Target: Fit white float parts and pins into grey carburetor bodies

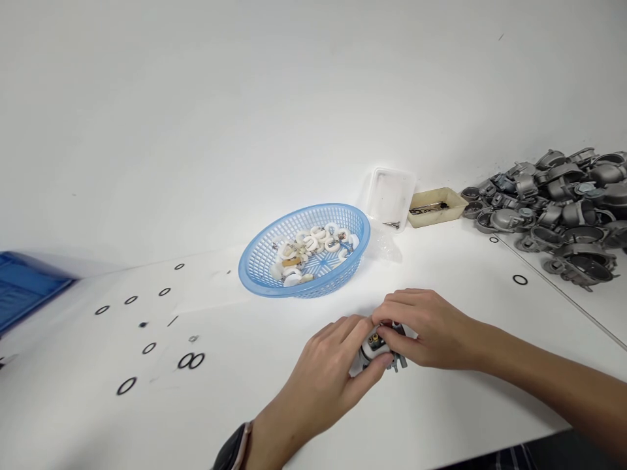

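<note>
On the white table near its front, a small grey metal carburetor (377,342) sits between my two hands, with a white float part and brass fittings showing on its upper side. My left hand (337,359) is closed around its left side, thumb along the near edge. From the right, my right hand (424,326) grips it, with the thumb by the brass fittings and the fingers over the far side. The fingers hide much of the body, and any small part under the right fingertips is hidden.
Behind my hands stands a blue basket (247,277) of white floats. A clear tray (390,196) and a cream tray (438,219) with small metal parts are further back. Grey metal castings (563,209) pile up at right. Black rings (126,386) lie left, near a blue bin (29,287).
</note>
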`<state>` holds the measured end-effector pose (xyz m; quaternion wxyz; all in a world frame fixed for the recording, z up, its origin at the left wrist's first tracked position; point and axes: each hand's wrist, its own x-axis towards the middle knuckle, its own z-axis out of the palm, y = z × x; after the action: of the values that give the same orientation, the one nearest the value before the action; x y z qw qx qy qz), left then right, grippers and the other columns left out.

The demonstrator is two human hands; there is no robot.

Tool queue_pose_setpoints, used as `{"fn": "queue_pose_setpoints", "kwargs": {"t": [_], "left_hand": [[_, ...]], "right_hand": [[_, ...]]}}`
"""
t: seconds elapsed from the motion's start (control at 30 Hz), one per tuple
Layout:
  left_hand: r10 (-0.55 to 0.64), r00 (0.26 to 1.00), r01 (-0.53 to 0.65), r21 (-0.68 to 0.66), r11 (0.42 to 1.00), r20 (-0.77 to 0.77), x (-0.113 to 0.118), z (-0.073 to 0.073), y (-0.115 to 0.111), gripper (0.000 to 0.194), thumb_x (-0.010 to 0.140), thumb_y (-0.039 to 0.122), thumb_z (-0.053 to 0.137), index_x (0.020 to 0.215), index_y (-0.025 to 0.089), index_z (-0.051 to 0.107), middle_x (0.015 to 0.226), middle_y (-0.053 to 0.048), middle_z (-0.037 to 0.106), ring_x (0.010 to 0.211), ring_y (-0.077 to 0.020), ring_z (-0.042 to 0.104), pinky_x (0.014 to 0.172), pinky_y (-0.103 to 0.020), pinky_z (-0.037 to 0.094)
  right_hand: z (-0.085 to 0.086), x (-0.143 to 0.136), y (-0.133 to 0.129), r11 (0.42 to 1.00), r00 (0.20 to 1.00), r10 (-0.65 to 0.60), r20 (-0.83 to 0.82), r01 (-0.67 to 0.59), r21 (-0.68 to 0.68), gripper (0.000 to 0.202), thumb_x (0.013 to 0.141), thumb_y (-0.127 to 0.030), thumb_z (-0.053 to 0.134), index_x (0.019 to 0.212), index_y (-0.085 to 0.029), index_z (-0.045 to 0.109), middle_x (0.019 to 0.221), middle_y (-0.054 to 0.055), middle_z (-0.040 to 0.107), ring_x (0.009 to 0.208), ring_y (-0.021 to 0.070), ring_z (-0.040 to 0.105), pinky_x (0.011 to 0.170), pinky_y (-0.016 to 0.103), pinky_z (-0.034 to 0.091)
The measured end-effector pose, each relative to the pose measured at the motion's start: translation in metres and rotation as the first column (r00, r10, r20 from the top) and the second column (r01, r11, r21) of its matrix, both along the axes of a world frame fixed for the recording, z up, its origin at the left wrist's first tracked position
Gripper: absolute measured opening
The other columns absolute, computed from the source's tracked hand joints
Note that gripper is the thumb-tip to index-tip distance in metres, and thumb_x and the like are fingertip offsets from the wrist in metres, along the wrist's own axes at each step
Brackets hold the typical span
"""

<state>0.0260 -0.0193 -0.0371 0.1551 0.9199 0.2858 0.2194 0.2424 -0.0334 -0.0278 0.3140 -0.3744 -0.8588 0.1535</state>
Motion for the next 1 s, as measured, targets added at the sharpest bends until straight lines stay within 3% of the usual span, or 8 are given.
{"fn": "queue_pose_setpoints", "kwargs": {"t": [1.0], "left_hand": [[0.009,0.999,-0.009,0.001,1.0,0.034,-0.0001,-0.004,0.0008,0.017,0.104,0.036,0.051,0.116,0.025,0.053,0.09,0.0,0.066,0.075,-0.0201,0.062,0.065,-0.032,0.05]], "right_hand": [[-0.0016,-0.0016,0.0011,0.999,0.998,-0.049,-0.047,0.049,0.013,0.019,0.095,-0.013,0.05,0.083,-0.017,0.063,0.071,-0.002,0.061,0.063,0.0119,0.051,0.064,0.026,0.039]]}}
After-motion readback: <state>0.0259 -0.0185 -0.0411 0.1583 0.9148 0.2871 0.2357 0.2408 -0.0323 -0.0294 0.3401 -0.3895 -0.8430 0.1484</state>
